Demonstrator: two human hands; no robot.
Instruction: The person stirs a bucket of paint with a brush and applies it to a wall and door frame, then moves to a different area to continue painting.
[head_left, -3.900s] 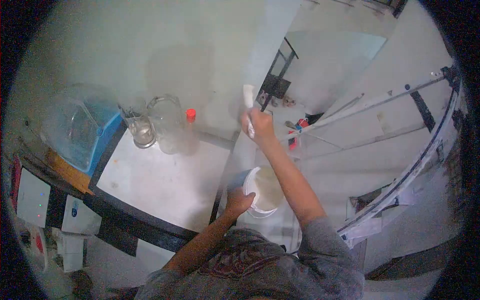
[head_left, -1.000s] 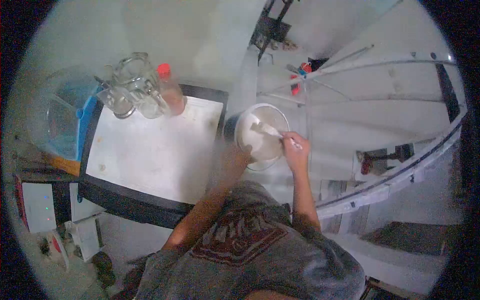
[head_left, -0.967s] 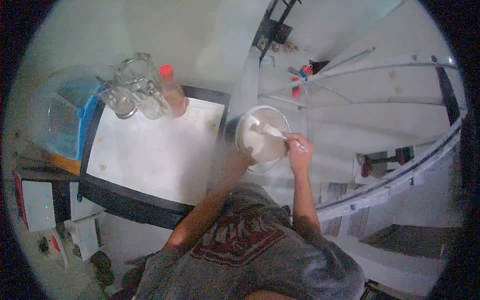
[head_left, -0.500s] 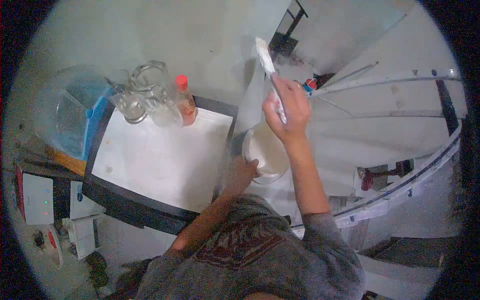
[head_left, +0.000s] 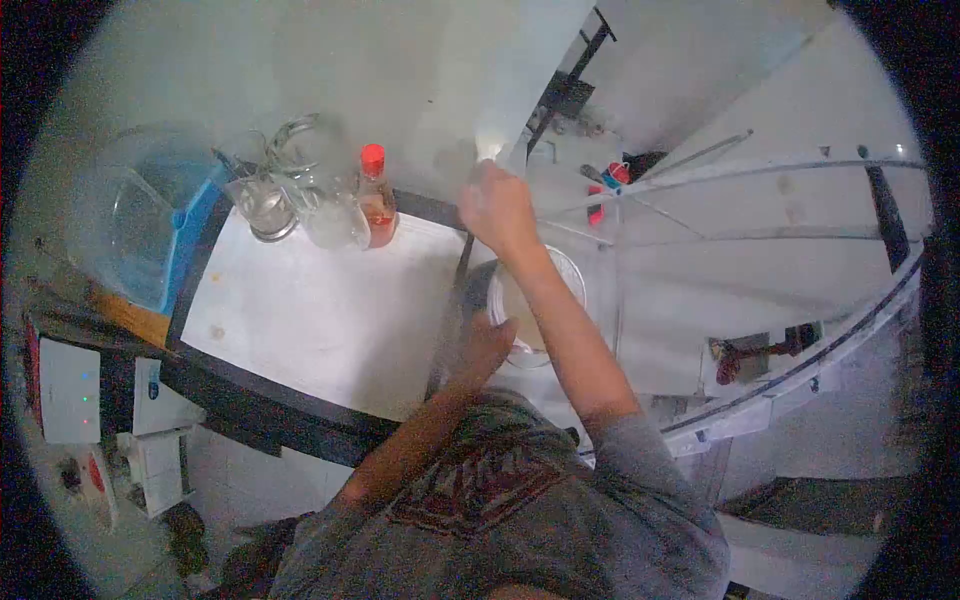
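My right hand [head_left: 497, 208] is raised and closed around a paintbrush, with its pale bristles [head_left: 490, 148] against the edge of the pale wall [head_left: 430, 80]. The brush handle is mostly hidden by my fingers. Below, my left hand [head_left: 490, 342] grips the near-left rim of a round white tub [head_left: 570, 272]. Pale, whitish paint [head_left: 515, 300] shows inside it. My right forearm crosses over the tub and covers part of it.
Left of the tub stands a dark-edged table with a white top [head_left: 320, 320]. On it are glass jugs [head_left: 300, 150] and a red-capped bottle [head_left: 376, 205]. A blue bin [head_left: 185, 240] is farther left. A glass-topped counter with a curved edge [head_left: 800, 370] lies right.
My right hand has moved left and slightly down, bringing the brush from mid-air to the wall's edge. My left hand stays on the tub.
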